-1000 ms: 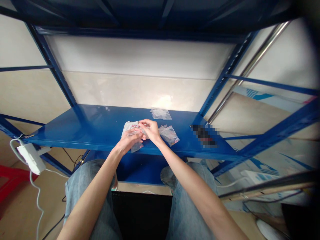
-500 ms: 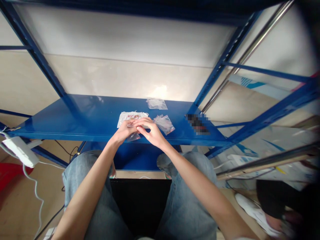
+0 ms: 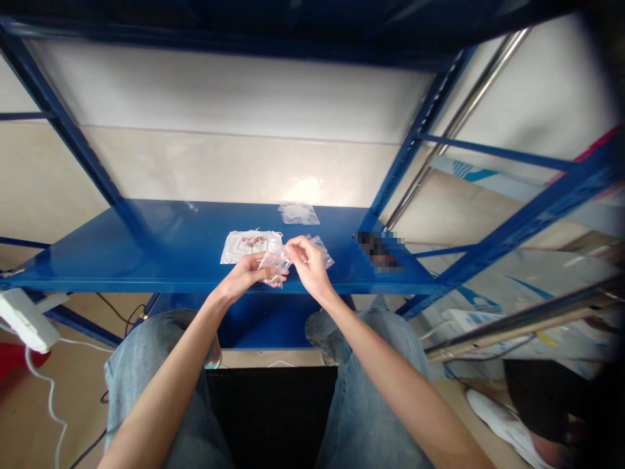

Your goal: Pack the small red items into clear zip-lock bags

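My left hand (image 3: 247, 275) grips a small clear plastic bag (image 3: 274, 262) near the front edge of the blue shelf. At the bag's right upper corner my right hand (image 3: 306, 260) is closed in a pinch on its edge. Behind my left hand lies a white cloth pouch (image 3: 234, 246) with several small pink and gold-coloured beads (image 3: 254, 240) on top. Just past my right hand, partly hidden by it, rests a pile of clear bags (image 3: 322, 250) with small reddish bits inside. Whether the held bag contains anything is hard to make out.
More clear bags (image 3: 299, 214) lie at the back of the blue shelf (image 3: 166, 244). A dark, blurred-out object (image 3: 379, 252) sits at its right end. A white power strip (image 3: 28, 320) hangs at the left. Another person's shoe (image 3: 502, 423) shows at lower right.
My hands, which were together over the bag, have come apart. The bag now shows stretched between them, and the beads on the pouch are more visible. The camera view has shifted slightly.
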### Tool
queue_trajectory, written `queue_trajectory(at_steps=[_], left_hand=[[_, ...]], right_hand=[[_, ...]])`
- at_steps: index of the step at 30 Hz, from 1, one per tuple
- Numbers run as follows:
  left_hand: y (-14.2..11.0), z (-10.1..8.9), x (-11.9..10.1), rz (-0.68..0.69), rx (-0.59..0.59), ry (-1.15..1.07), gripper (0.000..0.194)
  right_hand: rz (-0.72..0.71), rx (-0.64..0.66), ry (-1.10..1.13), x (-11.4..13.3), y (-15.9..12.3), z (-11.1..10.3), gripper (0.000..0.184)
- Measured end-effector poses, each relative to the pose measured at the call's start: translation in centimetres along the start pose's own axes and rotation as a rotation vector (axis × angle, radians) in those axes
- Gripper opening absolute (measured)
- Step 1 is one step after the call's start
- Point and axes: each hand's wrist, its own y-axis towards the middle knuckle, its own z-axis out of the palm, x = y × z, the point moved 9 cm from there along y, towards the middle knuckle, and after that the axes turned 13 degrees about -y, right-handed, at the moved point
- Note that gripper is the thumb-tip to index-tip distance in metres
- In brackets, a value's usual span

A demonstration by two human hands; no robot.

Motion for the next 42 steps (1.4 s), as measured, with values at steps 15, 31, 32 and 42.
queue_trajectory(at_steps=[15,31,32,42], left_hand=[[0.2,-0.4,-0.6,0.139,-0.148,0.091,0.036],[0.1,-0.9,-1.1,0.214,-0.212,0.061,0.04],[0.1,-1.3,-1.0,0.227,-0.242,0.038,0.041],[-0.2,-2.6,-1.1,0.336,-0.338,-0.023,0.039]], right_hand=[[0.203,-0.01,0.269,-1.7,-0.3,0.7,0.025],[0.28,0.058,0.392,-2.6,-0.4,1.4,0.035],[0.27,0.077,0.399,-2.3,-0.4,1.5,0.039],[0.311,0.111,0.371,-3.2,-1.0,2.8,0.031]])
